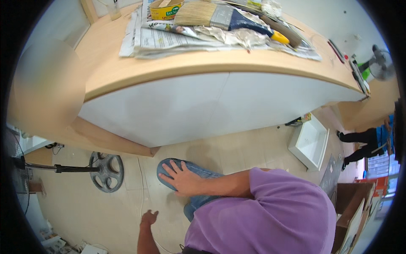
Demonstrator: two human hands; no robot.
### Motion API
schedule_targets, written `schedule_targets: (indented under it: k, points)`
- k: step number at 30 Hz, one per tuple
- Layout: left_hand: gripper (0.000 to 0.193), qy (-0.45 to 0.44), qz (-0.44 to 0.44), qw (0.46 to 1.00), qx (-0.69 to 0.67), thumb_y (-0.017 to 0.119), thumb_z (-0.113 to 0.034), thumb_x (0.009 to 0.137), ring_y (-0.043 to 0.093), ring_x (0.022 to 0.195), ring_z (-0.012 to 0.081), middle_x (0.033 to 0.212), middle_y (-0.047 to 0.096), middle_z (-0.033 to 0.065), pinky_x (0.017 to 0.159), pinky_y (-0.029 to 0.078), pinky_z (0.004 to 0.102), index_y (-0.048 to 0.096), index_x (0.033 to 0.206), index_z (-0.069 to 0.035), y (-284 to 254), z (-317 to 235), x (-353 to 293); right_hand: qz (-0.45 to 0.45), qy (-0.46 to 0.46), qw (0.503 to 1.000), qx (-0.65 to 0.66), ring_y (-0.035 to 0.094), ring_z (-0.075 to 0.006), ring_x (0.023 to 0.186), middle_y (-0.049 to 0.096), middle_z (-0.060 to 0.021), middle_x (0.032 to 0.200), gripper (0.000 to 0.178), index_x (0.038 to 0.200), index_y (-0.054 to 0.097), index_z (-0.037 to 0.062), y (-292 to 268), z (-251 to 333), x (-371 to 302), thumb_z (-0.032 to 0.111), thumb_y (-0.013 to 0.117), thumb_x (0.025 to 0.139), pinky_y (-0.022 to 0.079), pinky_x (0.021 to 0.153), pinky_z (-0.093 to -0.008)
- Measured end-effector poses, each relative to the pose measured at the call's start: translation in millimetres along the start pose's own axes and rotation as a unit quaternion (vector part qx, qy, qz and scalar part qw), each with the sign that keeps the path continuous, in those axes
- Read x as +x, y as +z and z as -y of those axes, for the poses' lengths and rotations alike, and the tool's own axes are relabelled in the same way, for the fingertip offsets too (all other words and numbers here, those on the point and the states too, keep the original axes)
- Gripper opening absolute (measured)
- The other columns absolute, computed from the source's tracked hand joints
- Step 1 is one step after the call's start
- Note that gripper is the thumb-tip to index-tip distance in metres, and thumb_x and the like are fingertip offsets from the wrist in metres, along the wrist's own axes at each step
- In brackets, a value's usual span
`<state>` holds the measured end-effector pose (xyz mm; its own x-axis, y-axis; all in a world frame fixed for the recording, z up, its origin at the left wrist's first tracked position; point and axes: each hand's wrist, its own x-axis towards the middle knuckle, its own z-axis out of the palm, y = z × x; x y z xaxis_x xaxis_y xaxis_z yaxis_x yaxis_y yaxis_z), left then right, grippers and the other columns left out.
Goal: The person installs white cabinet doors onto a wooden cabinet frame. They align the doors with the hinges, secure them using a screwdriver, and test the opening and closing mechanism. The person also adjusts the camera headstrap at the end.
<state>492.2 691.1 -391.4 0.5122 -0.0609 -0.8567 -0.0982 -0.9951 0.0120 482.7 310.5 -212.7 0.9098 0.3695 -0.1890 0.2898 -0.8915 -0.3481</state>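
My right hand (182, 179) lies open on the knee of my blue jeans (205, 170), its fingers spread wide, nothing held. My left hand (149, 217) hangs low over the floor, near a thin white cable (142, 186). Its thumb stands apart from partly bent fingers, and I see nothing in it. Ahead of me is a pale wooden counter (177, 67) with a white front panel. On its top, newspapers (169, 42) carry a wide paintbrush (211, 16) with a dark blue handle, a yellow tin (165, 10) and crumpled whitish cloth (237, 37).
A round fan base (106, 172) with a pole stands on the left. To the right lie a white drawer-like box (310, 142) and an open wooden cabinet (353, 199). Farther right stands another person (372, 137). A small fan (382, 63) is beyond the counter's right end. A blurred patch hides part of the left.
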Motion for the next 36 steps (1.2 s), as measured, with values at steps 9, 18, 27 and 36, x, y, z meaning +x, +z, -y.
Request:
schedule_targets:
  k: [9,18,27,36]
  points:
    - [0.066,0.129,0.016,0.986,-0.102,0.059,-0.051,0.089,0.062,0.107,0.0384,0.115,0.065,0.0239,0.094,0.049,0.0424,0.052,0.132,-0.003,-58.2,-144.4,-144.7,0.112,0.090,0.971,0.192,0.028,-0.0450,0.138,0.022,-0.0256,0.153,0.087,0.149,0.027,0.0114,-72.6,-51.8,36.2,0.045,0.065,0.078,0.030,0.111,-0.0522]
    - [0.065,0.149,-0.137,0.906,-0.371,0.052,-0.055,0.091,0.061,0.109,0.0381,0.115,0.065,0.0228,0.097,0.046,0.0438,0.051,0.134,-0.006,-198.2,-176.0,-303.2,0.335,0.072,0.925,0.166,0.040,-0.0350,0.135,0.039,-0.0231,0.147,0.096,0.146,0.029,-0.0037,-80.1,-65.5,44.6,0.063,0.056,0.083,0.032,0.112,-0.0403]
    - [0.066,-0.177,-0.305,0.771,-0.530,0.051,-0.057,0.090,0.057,0.112,0.0411,0.121,0.061,0.0234,0.098,0.045,0.0453,0.052,0.132,-0.005,-114.3,-51.3,-538.8,0.647,0.176,0.732,0.121,0.058,-0.0313,0.113,0.058,-0.0184,0.129,0.069,0.134,0.051,0.0000,-258.4,20.0,6.6,0.057,0.045,0.095,0.046,0.095,-0.0397]
    - [0.070,-0.224,-0.090,0.475,-0.846,0.047,-0.061,0.090,0.059,0.112,0.0273,0.129,0.058,0.0171,0.086,0.052,0.0444,0.048,0.138,-0.010,244.4,-262.7,-691.4,0.592,-0.008,0.806,0.010,0.062,-0.0318,0.103,0.061,-0.0176,0.124,0.064,0.131,0.054,0.0019,-189.4,130.5,32.1,0.054,0.045,0.095,0.050,0.087,-0.0401]
